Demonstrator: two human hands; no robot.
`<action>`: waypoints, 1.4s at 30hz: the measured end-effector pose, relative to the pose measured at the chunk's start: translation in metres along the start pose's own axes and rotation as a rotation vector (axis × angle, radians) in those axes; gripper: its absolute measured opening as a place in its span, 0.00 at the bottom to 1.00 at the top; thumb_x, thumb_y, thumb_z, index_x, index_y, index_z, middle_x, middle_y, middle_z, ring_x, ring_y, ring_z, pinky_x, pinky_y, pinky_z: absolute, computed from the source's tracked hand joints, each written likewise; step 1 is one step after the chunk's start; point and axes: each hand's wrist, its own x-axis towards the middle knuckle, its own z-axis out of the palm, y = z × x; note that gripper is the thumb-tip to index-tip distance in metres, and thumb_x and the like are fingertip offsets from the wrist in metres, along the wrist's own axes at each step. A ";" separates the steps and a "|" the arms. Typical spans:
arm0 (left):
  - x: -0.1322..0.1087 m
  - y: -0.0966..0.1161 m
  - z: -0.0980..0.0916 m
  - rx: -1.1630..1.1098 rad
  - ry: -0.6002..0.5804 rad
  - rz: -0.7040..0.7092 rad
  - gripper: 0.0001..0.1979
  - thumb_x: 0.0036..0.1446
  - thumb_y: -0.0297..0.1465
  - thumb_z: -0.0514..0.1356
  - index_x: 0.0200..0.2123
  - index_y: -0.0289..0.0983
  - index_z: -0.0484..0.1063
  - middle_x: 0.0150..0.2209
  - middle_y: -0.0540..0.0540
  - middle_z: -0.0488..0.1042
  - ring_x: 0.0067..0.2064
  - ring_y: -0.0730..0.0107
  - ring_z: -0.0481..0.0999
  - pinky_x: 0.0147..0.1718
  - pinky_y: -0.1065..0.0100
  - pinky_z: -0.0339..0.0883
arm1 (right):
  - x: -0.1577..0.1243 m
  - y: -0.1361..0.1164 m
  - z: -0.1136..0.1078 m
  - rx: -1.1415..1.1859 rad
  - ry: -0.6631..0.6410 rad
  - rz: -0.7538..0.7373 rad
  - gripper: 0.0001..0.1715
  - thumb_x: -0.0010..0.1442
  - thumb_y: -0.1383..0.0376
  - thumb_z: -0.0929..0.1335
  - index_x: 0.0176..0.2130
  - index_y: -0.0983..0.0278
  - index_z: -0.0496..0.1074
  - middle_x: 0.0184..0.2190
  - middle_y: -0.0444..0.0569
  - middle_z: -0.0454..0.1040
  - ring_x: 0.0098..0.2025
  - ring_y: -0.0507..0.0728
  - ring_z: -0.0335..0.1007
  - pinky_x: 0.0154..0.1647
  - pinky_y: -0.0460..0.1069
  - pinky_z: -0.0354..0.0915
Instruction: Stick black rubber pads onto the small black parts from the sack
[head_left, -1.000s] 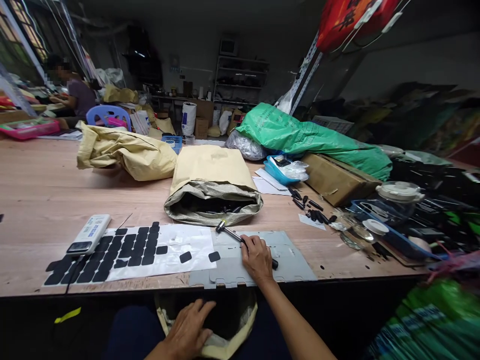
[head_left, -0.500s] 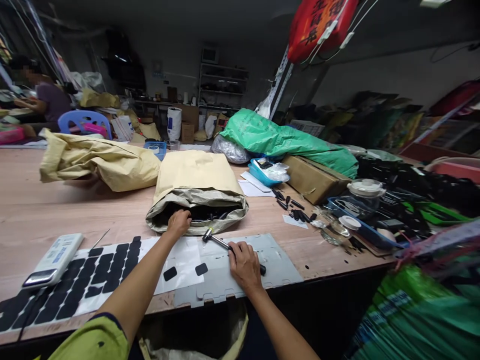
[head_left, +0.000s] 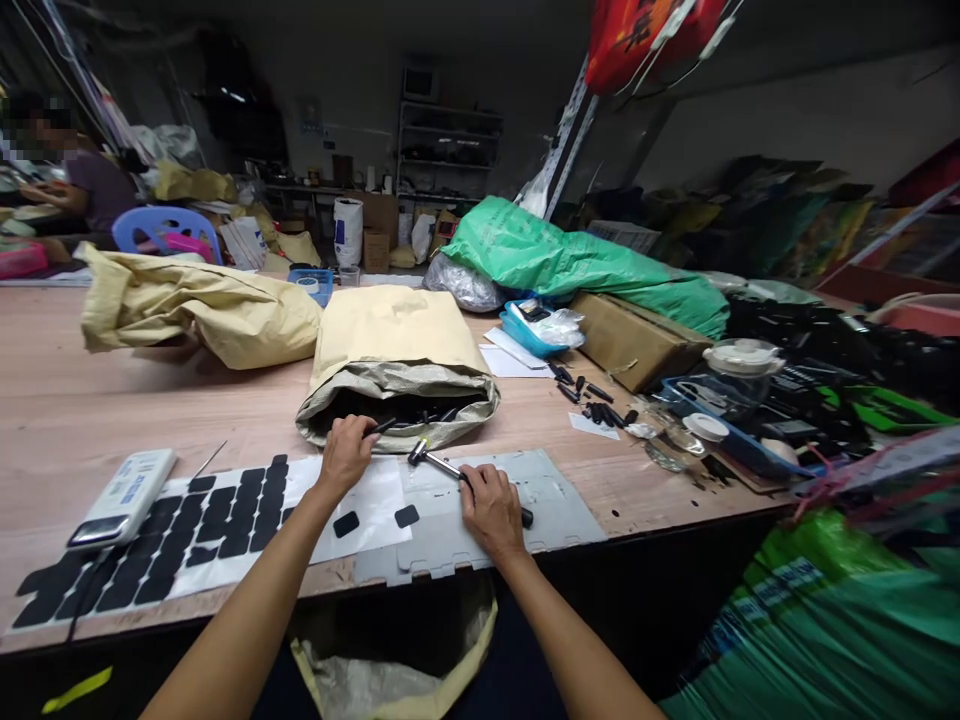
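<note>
As left hand [head_left: 346,452] pinches part [head_left: 382,427] at sack [head_left: 390,335] rim, right hand [head_left: 491,510] clasps hammer [head_left: 439,464].

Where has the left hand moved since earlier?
Yes: left hand rose from below the wooden table to the tan woven sack's mouth, gripping a black rod.
</note>
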 end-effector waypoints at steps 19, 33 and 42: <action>-0.088 -0.018 0.013 -0.282 -0.098 0.063 0.07 0.53 0.33 0.66 0.36 0.39 0.78 0.35 0.46 0.73 0.41 0.60 0.67 0.41 0.61 0.61 | -0.001 0.005 0.004 -0.020 -0.005 0.019 0.13 0.64 0.62 0.65 0.48 0.61 0.73 0.41 0.48 0.71 0.42 0.56 0.61 0.42 0.50 0.53; -0.087 -0.015 0.016 -0.287 -0.080 -0.022 0.05 0.48 0.31 0.69 0.32 0.39 0.79 0.33 0.48 0.74 0.41 0.62 0.68 0.39 0.64 0.60 | -0.049 -0.055 -0.036 0.371 -0.129 0.014 0.20 0.71 0.56 0.56 0.45 0.60 0.72 0.39 0.47 0.75 0.39 0.53 0.71 0.38 0.46 0.62; -0.087 -0.013 0.016 -0.252 -0.105 -0.058 0.05 0.48 0.31 0.70 0.29 0.39 0.78 0.32 0.49 0.73 0.41 0.62 0.68 0.36 0.65 0.59 | -0.063 -0.084 -0.035 0.232 -0.060 -0.067 0.23 0.71 0.58 0.54 0.45 0.62 0.74 0.35 0.48 0.76 0.36 0.52 0.72 0.34 0.45 0.61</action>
